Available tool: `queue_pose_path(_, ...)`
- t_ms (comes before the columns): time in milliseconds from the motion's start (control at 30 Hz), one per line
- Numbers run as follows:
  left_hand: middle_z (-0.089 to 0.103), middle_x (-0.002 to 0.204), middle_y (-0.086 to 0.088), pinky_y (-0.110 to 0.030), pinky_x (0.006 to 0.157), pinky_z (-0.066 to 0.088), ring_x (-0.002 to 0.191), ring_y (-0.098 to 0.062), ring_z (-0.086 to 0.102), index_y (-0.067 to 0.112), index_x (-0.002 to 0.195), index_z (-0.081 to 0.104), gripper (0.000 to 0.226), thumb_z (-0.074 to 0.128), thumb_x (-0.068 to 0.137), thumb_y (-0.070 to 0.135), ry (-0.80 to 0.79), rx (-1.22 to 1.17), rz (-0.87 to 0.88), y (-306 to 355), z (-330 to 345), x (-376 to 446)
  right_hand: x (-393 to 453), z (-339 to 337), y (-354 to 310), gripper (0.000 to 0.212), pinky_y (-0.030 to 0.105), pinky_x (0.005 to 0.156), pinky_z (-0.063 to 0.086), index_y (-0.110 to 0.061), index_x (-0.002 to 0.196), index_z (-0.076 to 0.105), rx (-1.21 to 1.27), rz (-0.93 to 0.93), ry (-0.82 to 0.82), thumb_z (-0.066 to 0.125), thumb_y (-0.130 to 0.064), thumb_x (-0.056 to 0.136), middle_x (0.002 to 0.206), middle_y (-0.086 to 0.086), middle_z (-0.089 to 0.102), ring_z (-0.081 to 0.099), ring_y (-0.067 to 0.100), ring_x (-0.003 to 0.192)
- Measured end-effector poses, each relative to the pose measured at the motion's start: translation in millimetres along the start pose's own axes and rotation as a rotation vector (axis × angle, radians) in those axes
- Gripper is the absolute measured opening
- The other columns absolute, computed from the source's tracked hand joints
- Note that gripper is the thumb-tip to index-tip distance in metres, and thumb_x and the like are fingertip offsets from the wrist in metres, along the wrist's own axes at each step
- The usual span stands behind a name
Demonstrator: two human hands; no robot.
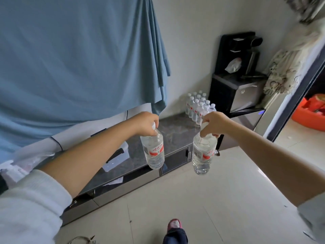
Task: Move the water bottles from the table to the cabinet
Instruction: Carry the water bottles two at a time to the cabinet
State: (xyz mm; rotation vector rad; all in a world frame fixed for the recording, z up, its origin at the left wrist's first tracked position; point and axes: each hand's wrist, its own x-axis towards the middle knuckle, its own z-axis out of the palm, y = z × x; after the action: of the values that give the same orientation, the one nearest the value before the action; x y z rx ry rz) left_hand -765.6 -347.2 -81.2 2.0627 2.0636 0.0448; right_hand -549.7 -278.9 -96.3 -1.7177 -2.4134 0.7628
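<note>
My left hand [146, 124] grips a clear water bottle [154, 152] with a red-and-white label by its neck. My right hand [213, 123] holds a second, matching bottle [203, 155] by its top. Both bottles hang upright in the air in front of a low cabinet [175, 136] with a dark stone top. At the cabinet top's far right end stands a group of several water bottles [198, 106] with white caps.
A blue cloth [79, 59] hangs on the wall behind the cabinet. A white plastic box [116, 159] and plastic bags lie on the cabinet's left part. A black water dispenser [237, 74] stands at the right. My foot [175, 231] is on the tiled floor.
</note>
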Motion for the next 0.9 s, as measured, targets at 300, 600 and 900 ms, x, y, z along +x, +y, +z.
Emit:
queue_pose_path(300,0.049,0.1,-0.006,-0.028,0.08,0.042,0.102,-0.023,0.05,0.012,0.11,0.06,0.026,0.061,0.084,0.019,-0.068,0.097,0.151,-15.1,-36.7,203.2,154.3,-63.1,36.4,0.021,0.02,0.045,0.042,-0.014,0.079,0.052,-0.113,0.07,-0.084,0.071,-0.008,0.072,0.06,0.005,0.055,0.05,0.014,0.042)
queue_pose_path(600,0.048,0.122,-0.012,-0.032,0.09,0.043,0.106,-0.028,0.052,0.011,0.113,0.056,0.027,0.059,0.088,0.02,-0.027,0.088,0.235,11.2,-55.7,375.3,277.3,-126.2,101.8,0.019,0.009,0.029,0.033,-0.009,0.085,0.059,0.06,0.234,0.073,0.072,-0.009,0.071,0.051,0.001,0.051,0.047,0.004,0.028)
queue_pose_path(900,0.05,0.11,-0.011,-0.025,0.084,0.04,0.113,-0.026,0.05,0.01,0.113,0.059,0.028,0.062,0.086,0.017,-0.037,0.069,0.286,76.1,-72.1,542.2,401.4,-190.2,191.1,0.017,0.019,0.042,0.036,-0.013,0.078,0.055,0.032,0.179,0.093,0.069,-0.01,0.07,0.072,0.004,0.053,0.045,0.013,0.043)
